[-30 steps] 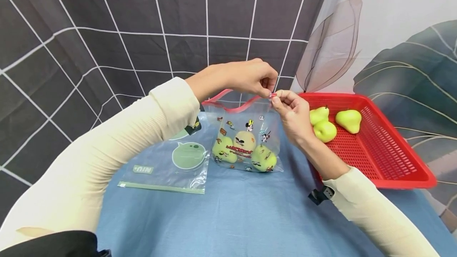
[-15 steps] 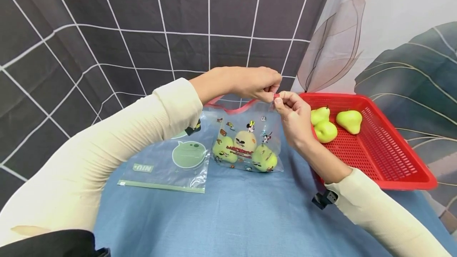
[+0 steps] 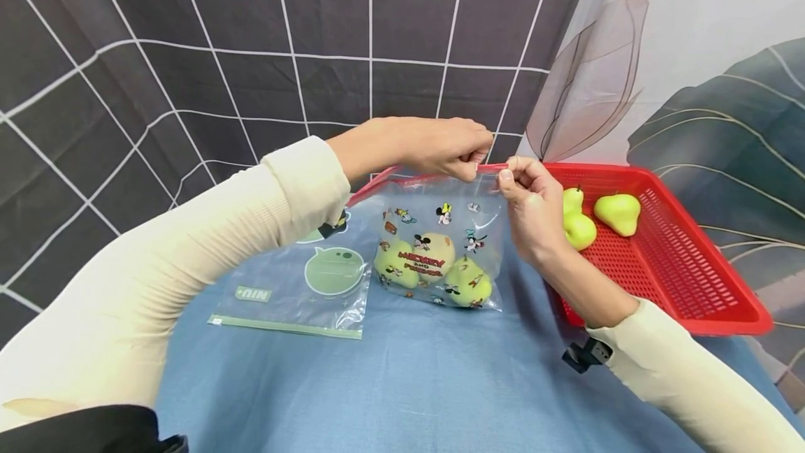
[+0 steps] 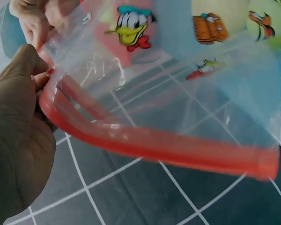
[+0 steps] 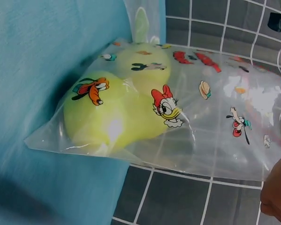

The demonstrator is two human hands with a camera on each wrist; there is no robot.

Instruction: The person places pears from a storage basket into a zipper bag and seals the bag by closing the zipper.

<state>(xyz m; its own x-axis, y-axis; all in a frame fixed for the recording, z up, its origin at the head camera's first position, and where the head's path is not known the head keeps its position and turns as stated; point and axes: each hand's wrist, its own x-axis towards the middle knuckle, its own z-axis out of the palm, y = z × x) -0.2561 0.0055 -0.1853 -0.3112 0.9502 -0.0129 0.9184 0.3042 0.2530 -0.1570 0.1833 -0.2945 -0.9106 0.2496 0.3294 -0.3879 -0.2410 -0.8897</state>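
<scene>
A clear zip bag [image 3: 453,226] with cartoon prints stands on the blue cloth, held up by its red zip strip [image 3: 371,187]. Inside lie green pears [image 3: 470,286] and a paler round fruit [image 3: 443,250] at the bottom. My left hand [image 3: 443,147] pinches the strip right of its middle, thumb on the near side. At the strip's right end, my right hand [image 3: 536,208] pinches the corner between thumb and fingers. In the left wrist view the strip [image 4: 178,152] curves away from the left hand [image 4: 18,122], its two edges parted near the fingers.
A second clear bag [image 3: 264,310] with a green zip strip lies flat on the blue cloth [image 3: 402,383] to the left. The red plastic basket [image 3: 685,285] at right holds several green pears [image 3: 618,214]. A dark grid-patterned curtain [image 3: 327,12] hangs behind.
My right hand has moved right, away from the left, so a stretch of red strip now shows between them. The bag's top is pulled straighter; its fruit has barely moved.
</scene>
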